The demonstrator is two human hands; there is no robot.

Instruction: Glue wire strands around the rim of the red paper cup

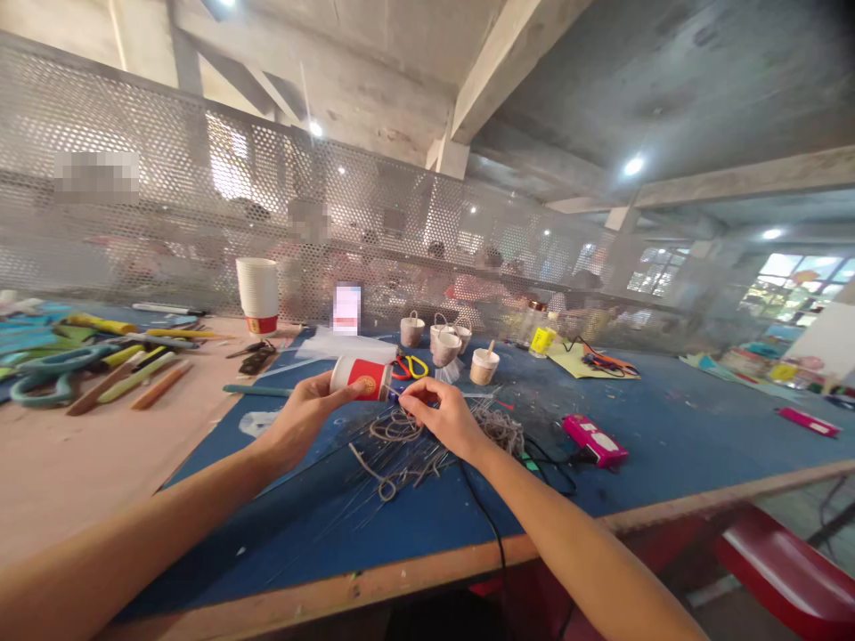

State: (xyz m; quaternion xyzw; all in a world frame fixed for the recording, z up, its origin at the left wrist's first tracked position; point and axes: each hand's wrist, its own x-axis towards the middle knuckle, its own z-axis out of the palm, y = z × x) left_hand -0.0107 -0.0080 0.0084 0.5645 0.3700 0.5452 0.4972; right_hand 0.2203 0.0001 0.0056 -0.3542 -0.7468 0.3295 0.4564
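perforated screen [166,223] | red seat [788,570] | lit ceiling lamp [633,166] | yellow-labelled bottle [543,336]

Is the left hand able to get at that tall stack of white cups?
Probably yes: nothing tall seems to stand between the left hand and the cup stack, but it holds the red-and-white cup.

Daylight and small lamps light the scene unevenly: the ceiling [561,98] is dim grey toward the right, while the windows [794,280] and the lamps [633,166] glare white. Light through the mesh [374,214] looks hazy, and shapes behind it are soft. Pixelated patches hide parts of it. The wide lens stretches the forearms at the bottom corners. Fine strands on the table's blue surface [300,534] look slightly smeared.
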